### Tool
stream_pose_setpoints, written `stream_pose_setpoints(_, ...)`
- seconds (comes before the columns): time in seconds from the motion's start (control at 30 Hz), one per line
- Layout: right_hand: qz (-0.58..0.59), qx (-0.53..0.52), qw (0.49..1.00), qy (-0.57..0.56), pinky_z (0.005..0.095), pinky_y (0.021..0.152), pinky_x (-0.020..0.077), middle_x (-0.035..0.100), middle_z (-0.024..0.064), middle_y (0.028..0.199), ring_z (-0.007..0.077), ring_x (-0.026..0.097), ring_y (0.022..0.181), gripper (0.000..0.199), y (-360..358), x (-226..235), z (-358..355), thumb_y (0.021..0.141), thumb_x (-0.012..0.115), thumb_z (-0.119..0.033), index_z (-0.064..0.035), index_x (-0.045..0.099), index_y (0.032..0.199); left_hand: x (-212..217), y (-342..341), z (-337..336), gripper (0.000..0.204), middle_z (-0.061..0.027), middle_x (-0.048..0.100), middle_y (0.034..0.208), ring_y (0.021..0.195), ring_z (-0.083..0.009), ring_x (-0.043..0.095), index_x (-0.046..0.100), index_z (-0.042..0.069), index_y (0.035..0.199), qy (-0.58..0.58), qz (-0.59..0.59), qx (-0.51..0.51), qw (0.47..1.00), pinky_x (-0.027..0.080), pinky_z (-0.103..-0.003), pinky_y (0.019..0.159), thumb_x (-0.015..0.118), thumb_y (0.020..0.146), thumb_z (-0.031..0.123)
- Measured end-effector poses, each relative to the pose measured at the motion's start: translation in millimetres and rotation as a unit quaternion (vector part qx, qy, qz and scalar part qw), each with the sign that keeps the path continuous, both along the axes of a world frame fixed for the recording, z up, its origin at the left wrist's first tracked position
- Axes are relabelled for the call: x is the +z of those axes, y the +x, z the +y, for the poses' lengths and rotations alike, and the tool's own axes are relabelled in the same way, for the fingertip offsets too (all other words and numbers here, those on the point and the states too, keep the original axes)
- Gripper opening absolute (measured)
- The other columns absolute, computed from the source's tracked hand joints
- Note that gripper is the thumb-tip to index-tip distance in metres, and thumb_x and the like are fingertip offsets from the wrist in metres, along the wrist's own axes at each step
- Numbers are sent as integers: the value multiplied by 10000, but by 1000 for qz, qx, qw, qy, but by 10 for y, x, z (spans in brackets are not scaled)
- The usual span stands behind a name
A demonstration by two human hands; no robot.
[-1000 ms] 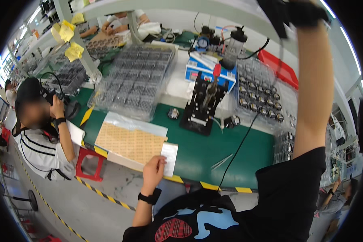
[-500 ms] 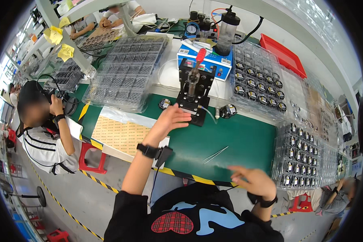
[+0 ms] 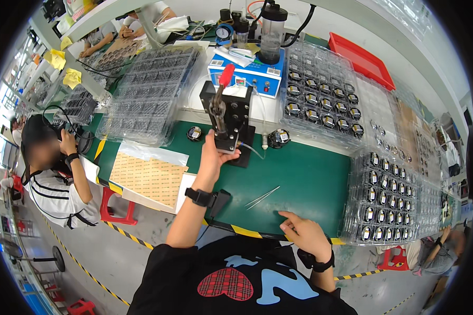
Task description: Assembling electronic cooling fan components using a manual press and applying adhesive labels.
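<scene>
My left hand grips the lower block of a black toggle-clamp press, thumb on its left side and fingers across its front. The press's red handle points up. My right hand hovers over the front edge of the green bench, fingers apart and loosely bent, holding nothing. Thin metal tweezers lie on the mat beyond it. One round black part sits left of the press; another black part lies right of it, beside a thin air tube's fitting.
Behind the press stands a blue control box. Clear trays of round parts and more filled trays fill the right. Stacked clear trays and a tan patterned sheet lie left. A co-worker sits at far left.
My left hand has gone from open fingers beside the press to gripping its lower block. The right hand has shifted slightly left. The whole view has swung, so the bench appears further left.
</scene>
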State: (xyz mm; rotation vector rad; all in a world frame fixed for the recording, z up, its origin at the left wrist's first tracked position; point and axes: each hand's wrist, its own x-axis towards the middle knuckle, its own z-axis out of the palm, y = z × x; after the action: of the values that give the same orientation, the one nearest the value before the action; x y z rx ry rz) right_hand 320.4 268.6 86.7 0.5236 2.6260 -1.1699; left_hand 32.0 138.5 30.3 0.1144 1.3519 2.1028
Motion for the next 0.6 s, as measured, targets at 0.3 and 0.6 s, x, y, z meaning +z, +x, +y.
stream_pose_setpoints(0.3, 13, -30, 999, 24, 343, 663, 515, 694, 84, 861, 254, 677, 743, 338, -95, -163, -186, 913, 569, -244, -90, 567, 1214, 349, 496, -449, 611, -155, 659, 919, 795, -257, 667, 505, -52, 1155, -71, 13, -93, 993, 572, -350, 730, 292, 1003, 500)
stream_pose_setpoints(0.6, 21, -61, 996, 62, 350, 656, 514, 687, 95, 834, 267, 673, 746, 318, -177, -159, -371, 901, 583, -221, -87, 583, 1189, -267, -688, -878, 473, -165, 596, 1114, 910, -300, 605, 553, 26, 1196, -402, 569, 117, 708, 505, -360, 740, 725, 799, 217)
